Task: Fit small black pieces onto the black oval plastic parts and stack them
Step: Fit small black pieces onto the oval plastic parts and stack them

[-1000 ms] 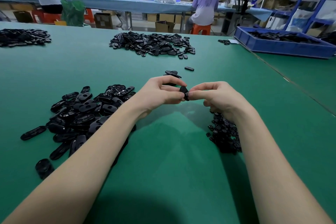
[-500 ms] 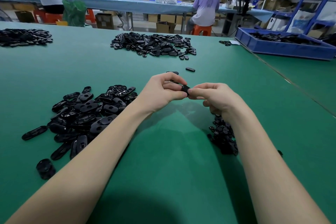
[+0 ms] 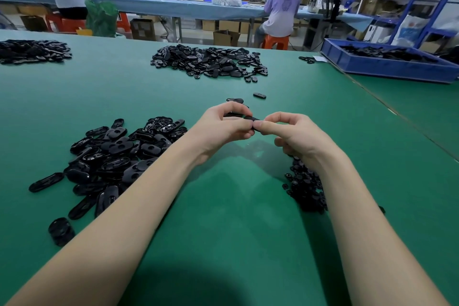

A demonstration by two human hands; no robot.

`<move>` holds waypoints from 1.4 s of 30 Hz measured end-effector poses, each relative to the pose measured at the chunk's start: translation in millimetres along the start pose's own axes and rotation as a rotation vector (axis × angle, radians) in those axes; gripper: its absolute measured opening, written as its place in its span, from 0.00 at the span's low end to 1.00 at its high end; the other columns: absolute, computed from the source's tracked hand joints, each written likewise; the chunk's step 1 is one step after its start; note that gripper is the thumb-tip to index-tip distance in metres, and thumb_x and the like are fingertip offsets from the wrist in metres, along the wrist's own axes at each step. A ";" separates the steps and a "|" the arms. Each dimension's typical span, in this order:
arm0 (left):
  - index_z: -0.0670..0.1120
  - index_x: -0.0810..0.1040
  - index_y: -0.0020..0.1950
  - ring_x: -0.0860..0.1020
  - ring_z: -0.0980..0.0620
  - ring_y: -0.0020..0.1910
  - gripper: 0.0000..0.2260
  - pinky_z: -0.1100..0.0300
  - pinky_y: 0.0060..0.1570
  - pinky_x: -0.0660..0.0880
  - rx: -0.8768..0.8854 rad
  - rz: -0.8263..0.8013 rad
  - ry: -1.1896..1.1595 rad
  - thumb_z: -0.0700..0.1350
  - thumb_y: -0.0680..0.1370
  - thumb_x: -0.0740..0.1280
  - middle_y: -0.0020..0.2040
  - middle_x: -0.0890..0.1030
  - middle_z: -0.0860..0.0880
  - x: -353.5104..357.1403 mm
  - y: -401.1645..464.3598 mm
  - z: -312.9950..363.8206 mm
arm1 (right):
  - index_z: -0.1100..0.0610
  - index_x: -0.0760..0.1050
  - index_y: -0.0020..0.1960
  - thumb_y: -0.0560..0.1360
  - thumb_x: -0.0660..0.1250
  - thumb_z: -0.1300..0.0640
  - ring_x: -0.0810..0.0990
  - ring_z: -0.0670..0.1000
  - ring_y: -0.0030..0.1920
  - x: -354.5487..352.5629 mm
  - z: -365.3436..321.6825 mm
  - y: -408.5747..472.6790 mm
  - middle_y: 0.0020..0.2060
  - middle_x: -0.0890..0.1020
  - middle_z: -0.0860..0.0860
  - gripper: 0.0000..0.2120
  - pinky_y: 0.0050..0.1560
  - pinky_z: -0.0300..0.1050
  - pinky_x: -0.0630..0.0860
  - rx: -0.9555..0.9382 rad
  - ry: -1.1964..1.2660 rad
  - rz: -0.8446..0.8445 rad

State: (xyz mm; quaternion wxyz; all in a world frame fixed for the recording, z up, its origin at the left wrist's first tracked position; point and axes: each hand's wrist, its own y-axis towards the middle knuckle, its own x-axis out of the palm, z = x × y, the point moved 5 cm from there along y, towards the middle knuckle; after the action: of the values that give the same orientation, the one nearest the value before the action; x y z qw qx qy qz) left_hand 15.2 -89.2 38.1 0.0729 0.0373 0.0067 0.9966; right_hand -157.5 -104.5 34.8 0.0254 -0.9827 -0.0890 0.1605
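While both hands meet above the green table (image 3: 223,206), a black oval part (image 3: 252,120) sits pinched between them, raised off the surface near the middle of the view. The left hand (image 3: 223,124) curls its thumb and fingers around one end of the part; the right hand (image 3: 293,131) pinches the other end between thumb and forefinger, its remaining fingers folded under. Whether a small piece is already seated in it cannot be told. Just left of the left forearm lies a heap of oval parts (image 3: 111,154); under the right wrist lies a heap of small pieces (image 3: 305,186). Beyond the hands, a few finished parts (image 3: 234,100) rest near them, a bigger pile (image 3: 208,59) lies farther back, and a blue tray (image 3: 387,67) stands far right.
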 end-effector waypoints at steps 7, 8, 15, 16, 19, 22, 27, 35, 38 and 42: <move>0.45 0.77 0.48 0.82 0.48 0.38 0.08 0.52 0.61 0.79 0.008 0.069 0.131 0.32 0.76 0.69 0.40 0.85 0.42 -2.6 1.4 -1.9 | 0.50 0.82 0.40 0.71 0.78 0.53 0.70 0.41 0.24 -0.5 -6.5 2.9 0.28 0.78 0.40 0.06 0.23 0.29 0.63 -0.047 -0.059 0.091; 0.45 0.77 0.47 0.82 0.48 0.38 0.08 0.51 0.62 0.79 0.008 0.078 0.139 0.32 0.76 0.69 0.40 0.85 0.42 -3.1 1.1 -1.7 | 0.51 0.82 0.41 0.71 0.78 0.53 0.69 0.41 0.23 1.0 -7.3 2.9 0.28 0.77 0.40 0.06 0.23 0.29 0.63 -0.056 -0.065 0.096; 0.45 0.77 0.48 0.83 0.48 0.39 0.08 0.51 0.63 0.78 0.018 0.063 0.142 0.33 0.77 0.69 0.41 0.85 0.42 -4.5 0.8 1.7 | 0.51 0.82 0.41 0.72 0.79 0.51 0.70 0.39 0.24 -0.3 -8.4 1.5 0.25 0.76 0.38 0.07 0.23 0.29 0.64 -0.083 -0.066 0.088; 0.44 0.77 0.49 0.83 0.49 0.39 0.07 0.52 0.62 0.79 0.020 0.060 0.138 0.32 0.77 0.69 0.40 0.85 0.42 -4.4 1.0 1.4 | 0.51 0.82 0.41 0.72 0.79 0.51 0.70 0.39 0.24 -0.3 -7.8 1.5 0.25 0.76 0.38 0.07 0.23 0.29 0.64 -0.076 -0.064 0.090; 0.43 0.80 0.51 0.83 0.50 0.39 0.07 0.55 0.59 0.80 0.033 0.049 0.158 0.33 0.77 0.70 0.40 0.85 0.45 -4.3 1.0 0.5 | 0.51 0.81 0.39 0.71 0.79 0.51 0.71 0.38 0.23 1.7 -6.9 2.2 0.25 0.76 0.37 0.08 0.23 0.28 0.64 -0.057 -0.049 0.102; 0.43 0.83 0.52 0.83 0.52 0.41 0.07 0.60 0.57 0.80 0.045 0.038 0.189 0.35 0.77 0.71 0.41 0.85 0.46 -3.8 0.5 0.0 | 0.52 0.80 0.38 0.71 0.78 0.52 0.71 0.37 0.23 2.8 -7.9 2.1 0.23 0.75 0.36 0.08 0.23 0.27 0.63 -0.056 -0.067 0.114; 0.45 0.83 0.50 0.83 0.55 0.39 0.07 0.65 0.50 0.80 0.058 0.037 0.235 0.34 0.77 0.71 0.38 0.85 0.49 -2.3 1.9 -1.3 | 0.53 0.78 0.37 0.71 0.77 0.53 0.69 0.38 0.21 4.4 -7.3 1.9 0.21 0.72 0.37 0.10 0.22 0.27 0.61 -0.073 -0.097 0.141; 0.49 0.82 0.48 0.80 0.56 0.37 0.06 0.63 0.49 0.76 0.062 0.094 0.345 0.38 0.77 0.72 0.38 0.85 0.49 0.5 3.9 -7.1 | 0.53 0.77 0.35 0.67 0.79 0.51 0.68 0.39 0.21 6.9 -5.7 4.0 0.20 0.72 0.37 0.12 0.22 0.28 0.62 -0.098 -0.151 0.191; 0.47 0.81 0.50 0.81 0.55 0.39 0.06 0.61 0.51 0.76 0.079 0.059 0.366 0.38 0.77 0.71 0.39 0.86 0.47 -1.0 3.5 -6.8 | 0.51 0.77 0.35 0.68 0.78 0.51 0.68 0.40 0.23 7.6 -2.0 4.9 0.22 0.73 0.38 0.11 0.25 0.30 0.64 -0.075 -0.129 0.148; 0.49 0.81 0.53 0.84 0.54 0.41 0.09 0.65 0.47 0.77 0.194 0.016 0.545 0.39 0.76 0.72 0.42 0.86 0.51 -7.7 2.7 -2.2 | 0.50 0.81 0.42 0.71 0.78 0.52 0.68 0.46 0.27 3.2 6.1 2.9 0.32 0.78 0.45 0.06 0.26 0.34 0.63 0.017 -0.011 0.045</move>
State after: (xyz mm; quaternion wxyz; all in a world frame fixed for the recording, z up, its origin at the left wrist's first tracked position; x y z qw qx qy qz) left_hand 22.2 -92.9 35.4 0.0567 -0.2250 0.1209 0.9652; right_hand -156.0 -106.6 27.8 0.0299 -0.9833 -0.0656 0.1669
